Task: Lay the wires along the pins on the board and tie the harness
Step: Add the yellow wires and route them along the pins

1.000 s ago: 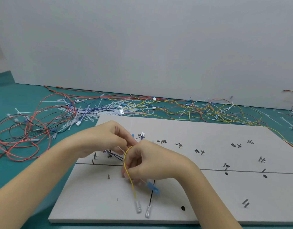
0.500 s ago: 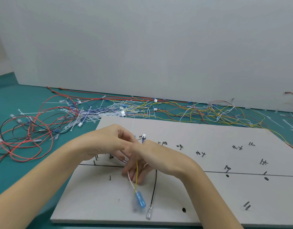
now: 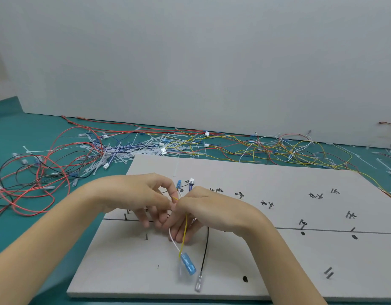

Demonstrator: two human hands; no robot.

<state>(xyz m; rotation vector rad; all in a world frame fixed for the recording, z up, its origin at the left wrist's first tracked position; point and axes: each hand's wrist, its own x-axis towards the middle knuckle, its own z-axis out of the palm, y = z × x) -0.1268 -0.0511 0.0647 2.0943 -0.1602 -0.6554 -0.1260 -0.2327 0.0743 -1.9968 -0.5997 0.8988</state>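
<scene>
Left hand (image 3: 146,197) and right hand (image 3: 210,213) pinch yellow wire (image 3: 185,230) (blue terminal (image 3: 188,263) dangling) over board (image 3: 256,260).

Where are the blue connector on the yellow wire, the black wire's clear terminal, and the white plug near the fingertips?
blue connector (image 3: 188,264): head view, middle of its sleeve.
clear terminal (image 3: 198,283): head view, middle of its body.
white plug (image 3: 192,180): head view, its top face.

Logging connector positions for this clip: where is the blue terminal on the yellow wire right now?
In the head view, the blue terminal hangs low over the board, below both hands, on the yellow wire, just left of the black wire.
</scene>
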